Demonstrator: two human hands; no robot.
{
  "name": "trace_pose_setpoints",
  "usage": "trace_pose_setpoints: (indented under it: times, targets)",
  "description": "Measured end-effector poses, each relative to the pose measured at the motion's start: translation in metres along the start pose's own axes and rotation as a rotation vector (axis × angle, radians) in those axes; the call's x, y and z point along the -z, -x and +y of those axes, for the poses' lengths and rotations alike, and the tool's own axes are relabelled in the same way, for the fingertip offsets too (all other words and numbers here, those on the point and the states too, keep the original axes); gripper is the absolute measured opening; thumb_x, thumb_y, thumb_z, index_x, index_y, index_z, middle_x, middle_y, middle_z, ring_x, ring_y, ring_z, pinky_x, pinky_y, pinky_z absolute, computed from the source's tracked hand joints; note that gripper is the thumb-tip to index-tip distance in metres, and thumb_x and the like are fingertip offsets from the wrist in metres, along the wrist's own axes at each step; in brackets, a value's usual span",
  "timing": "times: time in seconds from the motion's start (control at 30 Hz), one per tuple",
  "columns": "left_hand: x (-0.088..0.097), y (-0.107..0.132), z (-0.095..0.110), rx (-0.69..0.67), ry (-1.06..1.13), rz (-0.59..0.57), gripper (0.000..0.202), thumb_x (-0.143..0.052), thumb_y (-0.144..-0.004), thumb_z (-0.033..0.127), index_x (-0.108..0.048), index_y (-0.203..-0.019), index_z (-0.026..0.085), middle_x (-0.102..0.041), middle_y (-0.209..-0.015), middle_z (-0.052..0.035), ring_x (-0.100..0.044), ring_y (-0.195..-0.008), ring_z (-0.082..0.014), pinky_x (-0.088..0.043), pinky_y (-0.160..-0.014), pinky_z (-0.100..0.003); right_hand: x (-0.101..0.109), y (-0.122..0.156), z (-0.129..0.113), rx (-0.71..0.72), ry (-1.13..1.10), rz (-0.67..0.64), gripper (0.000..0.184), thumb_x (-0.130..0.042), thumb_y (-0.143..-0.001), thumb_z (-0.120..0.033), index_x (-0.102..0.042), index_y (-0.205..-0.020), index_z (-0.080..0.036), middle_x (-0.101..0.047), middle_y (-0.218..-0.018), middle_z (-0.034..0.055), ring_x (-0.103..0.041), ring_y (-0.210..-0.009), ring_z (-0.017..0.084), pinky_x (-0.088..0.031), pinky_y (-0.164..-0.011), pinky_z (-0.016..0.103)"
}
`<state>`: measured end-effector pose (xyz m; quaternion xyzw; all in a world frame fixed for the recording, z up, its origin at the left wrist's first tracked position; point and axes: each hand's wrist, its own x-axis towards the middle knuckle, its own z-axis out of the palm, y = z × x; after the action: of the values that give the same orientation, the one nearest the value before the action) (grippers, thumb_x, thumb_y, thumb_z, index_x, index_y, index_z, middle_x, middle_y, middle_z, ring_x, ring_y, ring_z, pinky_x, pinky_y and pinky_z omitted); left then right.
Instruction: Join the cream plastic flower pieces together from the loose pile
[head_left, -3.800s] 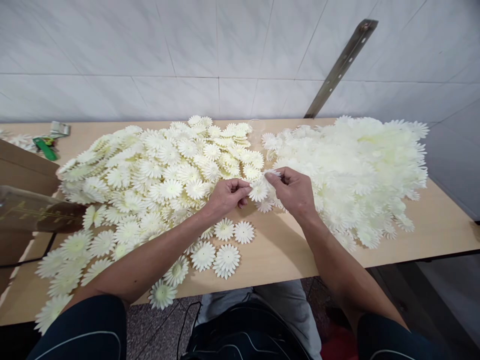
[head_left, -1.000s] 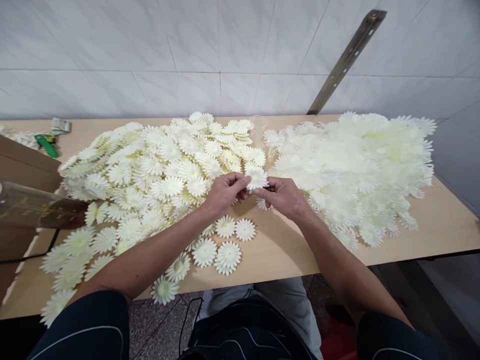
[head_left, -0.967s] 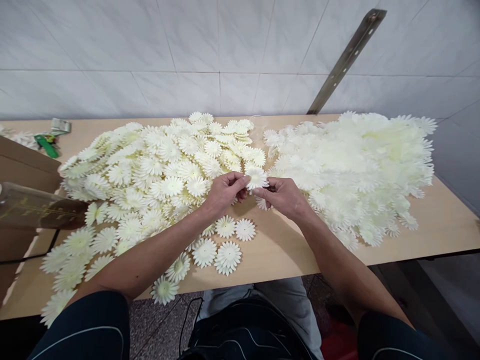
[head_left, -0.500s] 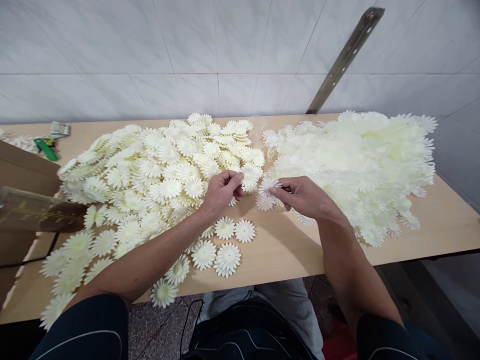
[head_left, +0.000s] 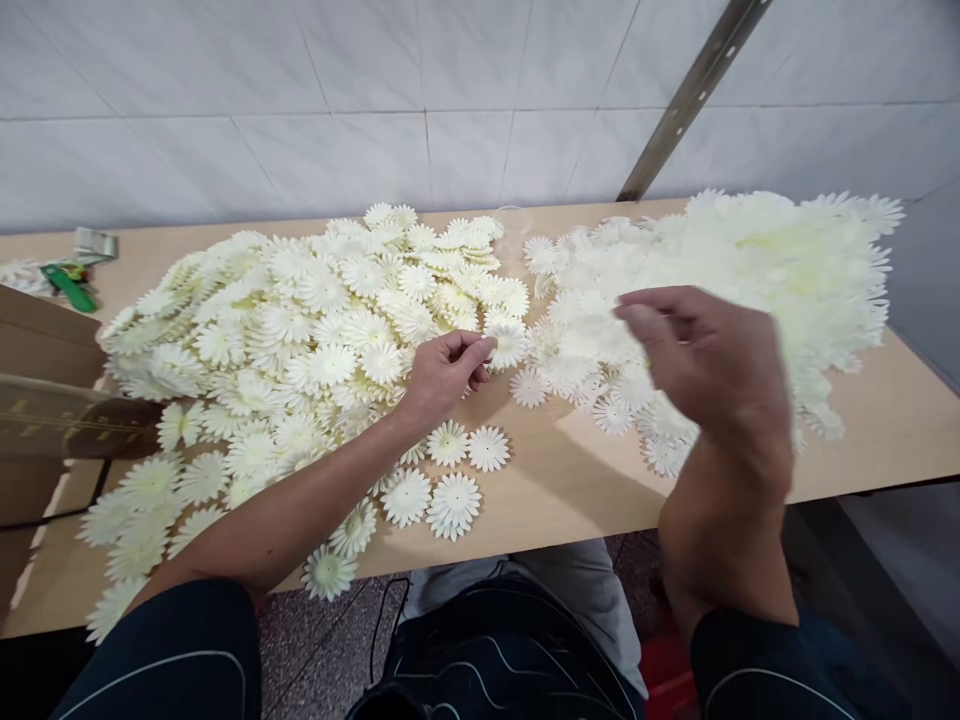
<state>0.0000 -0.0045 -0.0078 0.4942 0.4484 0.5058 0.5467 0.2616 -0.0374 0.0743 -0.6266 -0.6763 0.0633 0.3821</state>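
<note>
My left hand point(head_left: 444, 372) is closed in a pinch on the edge of a white daisy-shaped flower piece point(head_left: 508, 344), at the right edge of the left heap of cream flower pieces point(head_left: 300, 320). My right hand point(head_left: 709, 360) hangs raised and motion-blurred above the near side of the right heap of paler flower pieces point(head_left: 750, 270); its fingers are curled, and whether it holds anything is hidden by the blur. Several single flower pieces point(head_left: 454, 498) lie flat on the wooden table point(head_left: 570, 500) below my left hand.
A brown cardboard box point(head_left: 41, 340) and a clear plastic piece point(head_left: 75, 425) stand at the left. A green-handled tool point(head_left: 66, 285) lies at the far left by the tiled wall. A metal strip point(head_left: 694, 95) leans on the wall. The table's front edge runs just before my lap.
My hands have parted. The right hand has lifted up and to the right over the right heap. The left hand stays put with the flower piece. The camera has tilted slightly.
</note>
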Motion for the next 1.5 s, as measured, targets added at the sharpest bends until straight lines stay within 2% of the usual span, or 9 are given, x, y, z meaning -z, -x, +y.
trace_pose_setpoints:
  times: [0.1,0.23,0.4,0.5,0.7,1.07,1.27,1.37,1.5]
  targets:
    - [0.0,0.003,0.0,-0.054,-0.07,-0.04,0.042,-0.088,-0.085,0.059,-0.08,-0.083,0.018,-0.068,-0.061,-0.0005,-0.062,-0.054,-0.0113,-0.053,-0.054,-0.023,-0.043,0.0,-0.011,0.012,-0.216,-0.251,0.055,-0.064,-0.1,-0.071,-0.081,-0.105,-0.019,-0.081,-0.091,0.0091,-0.066,-0.068,0.019,-0.051,-0.064,0.033]
    - [0.0,0.004,-0.002,-0.109,-0.116,-0.06,0.044,-0.085,-0.088,0.063,-0.08,-0.084,0.019,-0.069,-0.062,0.0001,-0.061,-0.053,-0.0114,-0.053,-0.055,-0.024,-0.077,0.005,-0.012,-0.038,-0.32,-0.451,0.067,-0.063,-0.094,-0.085,-0.067,-0.081,-0.02,-0.048,-0.061,-0.0028,-0.041,-0.057,0.013,-0.033,-0.055,0.03]
    - [0.001,0.003,-0.004,-0.111,-0.147,-0.057,0.043,-0.084,-0.089,0.061,-0.078,-0.08,0.019,-0.068,-0.061,0.0002,-0.059,-0.053,-0.0115,-0.051,-0.055,-0.024,-0.088,0.008,-0.011,-0.158,-0.514,-0.476,0.069,-0.073,-0.083,-0.089,-0.066,-0.089,-0.02,-0.05,-0.07,-0.0029,-0.038,-0.062,0.012,-0.029,-0.056,0.029]
    - [0.002,0.003,-0.003,-0.084,-0.166,-0.052,0.037,-0.084,-0.09,0.056,-0.08,-0.084,0.019,-0.069,-0.061,-0.0004,-0.061,-0.055,-0.0122,-0.052,-0.056,-0.024,-0.093,0.009,-0.009,-0.194,-0.524,-0.468,0.073,-0.073,-0.08,-0.092,-0.054,-0.071,-0.022,-0.038,-0.065,-0.0049,-0.031,-0.062,0.011,-0.024,-0.055,0.029]
    - [0.0,0.002,-0.001,-0.07,-0.132,-0.039,0.037,-0.088,-0.086,0.055,-0.079,-0.082,0.019,-0.067,-0.058,0.0002,-0.061,-0.053,-0.0121,-0.051,-0.054,-0.023,-0.093,0.007,-0.012,-0.197,-0.475,-0.457,0.076,-0.069,-0.081,-0.093,-0.04,-0.064,-0.024,-0.031,-0.063,-0.0052,-0.028,-0.063,0.012,-0.022,-0.056,0.029]
    - [0.001,0.0,0.001,0.058,-0.003,-0.106,0.049,-0.095,-0.076,0.062,-0.075,-0.08,0.018,-0.068,-0.061,-0.0011,-0.061,-0.052,-0.0118,-0.051,-0.052,-0.024,-0.093,0.011,-0.015,-0.071,-0.285,-0.446,0.073,-0.058,-0.09,-0.089,-0.045,-0.062,-0.024,-0.046,-0.057,-0.0018,-0.038,-0.06,0.013,-0.029,-0.057,0.03]
    - [0.001,0.0,0.001,0.019,-0.003,-0.044,0.043,-0.093,-0.08,0.057,-0.075,-0.077,0.018,-0.066,-0.058,-0.0002,-0.058,-0.051,-0.0109,-0.05,-0.052,-0.024,-0.093,0.011,-0.017,-0.076,-0.266,-0.423,0.078,-0.059,-0.086,-0.096,-0.044,-0.059,-0.024,-0.044,-0.054,-0.002,-0.038,-0.058,0.013,-0.028,-0.055,0.03]
    - [0.001,0.0,0.0,0.017,0.02,0.002,0.042,-0.092,-0.081,0.056,-0.073,-0.079,0.019,-0.067,-0.06,-0.0003,-0.06,-0.052,-0.0111,-0.05,-0.051,-0.023,-0.086,0.01,-0.017,-0.094,-0.32,-0.458,0.077,-0.066,-0.084,-0.093,-0.045,-0.059,-0.024,-0.043,-0.053,-0.0033,-0.037,-0.056,0.012,-0.028,-0.054,0.03]
    - [0.001,-0.003,-0.002,0.009,0.056,0.049,0.043,-0.09,-0.084,0.057,-0.07,-0.08,0.019,-0.067,-0.061,0.0,-0.061,-0.052,-0.0109,-0.05,-0.051,-0.023,-0.069,0.006,-0.011,-0.123,-0.41,-0.622,0.069,-0.071,-0.091,-0.081,-0.053,-0.059,-0.023,-0.052,-0.05,-0.0022,-0.045,-0.049,0.012,-0.034,-0.052,0.028]
